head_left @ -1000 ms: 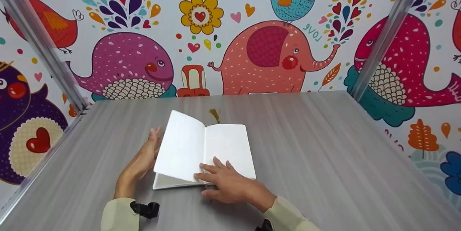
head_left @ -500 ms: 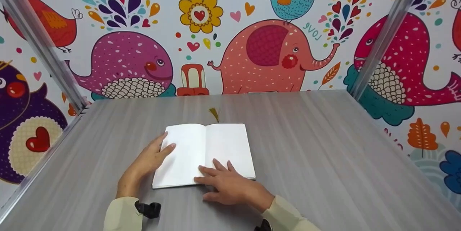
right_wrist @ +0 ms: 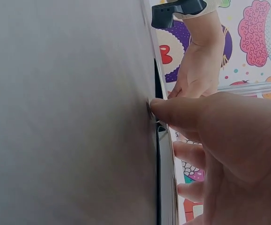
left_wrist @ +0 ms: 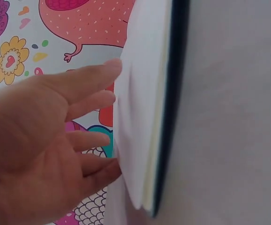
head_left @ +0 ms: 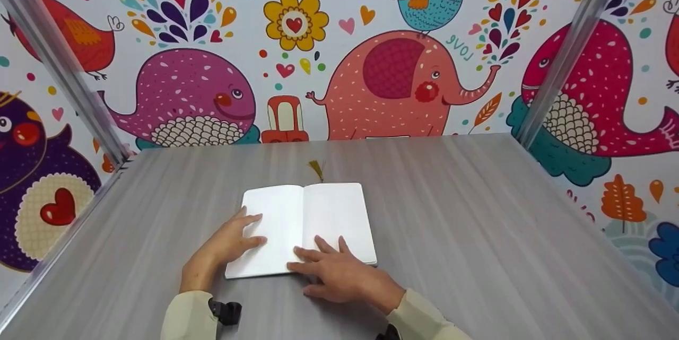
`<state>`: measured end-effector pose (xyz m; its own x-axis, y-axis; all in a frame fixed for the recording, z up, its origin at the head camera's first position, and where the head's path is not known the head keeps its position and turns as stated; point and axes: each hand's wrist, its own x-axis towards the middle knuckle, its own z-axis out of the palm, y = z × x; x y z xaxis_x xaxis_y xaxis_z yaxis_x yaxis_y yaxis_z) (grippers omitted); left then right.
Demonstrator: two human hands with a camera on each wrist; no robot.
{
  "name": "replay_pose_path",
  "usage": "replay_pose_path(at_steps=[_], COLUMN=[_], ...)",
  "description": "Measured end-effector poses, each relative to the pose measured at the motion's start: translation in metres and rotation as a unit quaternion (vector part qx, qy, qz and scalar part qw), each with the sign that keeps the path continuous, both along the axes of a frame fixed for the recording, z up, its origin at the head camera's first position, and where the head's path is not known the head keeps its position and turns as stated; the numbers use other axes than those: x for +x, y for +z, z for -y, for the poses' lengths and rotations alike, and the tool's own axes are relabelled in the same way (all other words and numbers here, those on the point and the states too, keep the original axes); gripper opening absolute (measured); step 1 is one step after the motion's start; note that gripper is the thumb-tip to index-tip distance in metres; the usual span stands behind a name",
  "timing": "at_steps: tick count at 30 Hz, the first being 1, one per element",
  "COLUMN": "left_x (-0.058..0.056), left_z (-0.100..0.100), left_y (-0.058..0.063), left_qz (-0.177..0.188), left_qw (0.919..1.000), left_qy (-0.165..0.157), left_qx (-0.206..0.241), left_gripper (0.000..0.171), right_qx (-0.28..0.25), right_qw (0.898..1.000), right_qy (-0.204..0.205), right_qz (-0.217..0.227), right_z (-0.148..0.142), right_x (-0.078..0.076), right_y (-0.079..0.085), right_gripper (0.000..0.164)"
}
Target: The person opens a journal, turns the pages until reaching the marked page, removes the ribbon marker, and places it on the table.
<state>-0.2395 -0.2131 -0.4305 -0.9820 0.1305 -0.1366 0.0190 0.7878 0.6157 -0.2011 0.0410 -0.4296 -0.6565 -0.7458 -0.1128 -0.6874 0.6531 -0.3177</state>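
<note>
1. A notebook with blank white pages lies open and flat in the middle of a grey, wood-grained worktop; the left wrist view shows its dark cover edge-on beneath the pages.
2. The person's left hand is at the notebook's left side. Its fingers are relaxed and gently extended, gripping nothing; the thumb and one finger reach over the left page, near its outer edge.
3. The right hand is at the near edge, close to the centre fold. Its fingers are spread and straight, resting on the lower pages without grasping them; the thumb points out just below the near edge.
4. A small olive-coloured tassel extends past the notebook's far edge, by the fold.
5. Both arms wear pale sleeves, the left sleeve and the right sleeve, with a black device at the left wrist.
6. Behind the worktop stands a white wall printed with cartoon animals, including a coral elephant and a purple whale.
</note>
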Motion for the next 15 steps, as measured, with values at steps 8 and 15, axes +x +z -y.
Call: replay_pose_path(at_steps=[8,15], left_x=[0.0025,0.0049], left_z=[-0.0058,-0.0080], left_y=[-0.0011,0.0006], left_qz=[0.003,0.019], left_qw=[0.9994,0.9973], left_qy=[-0.010,-0.041], left_qx=[-0.034,-0.058], left_gripper=[0.061,0.069], right_qx=[0.002,-0.001], right_qw=[1.000,1.000], right_qy=[0.003,0.010], right_qz=[-0.004,-0.013], right_z=[-0.0003,-0.0011], right_x=[0.0003,0.0002], right_y=[-0.0014,-0.0007], right_gripper=[0.052,0.052])
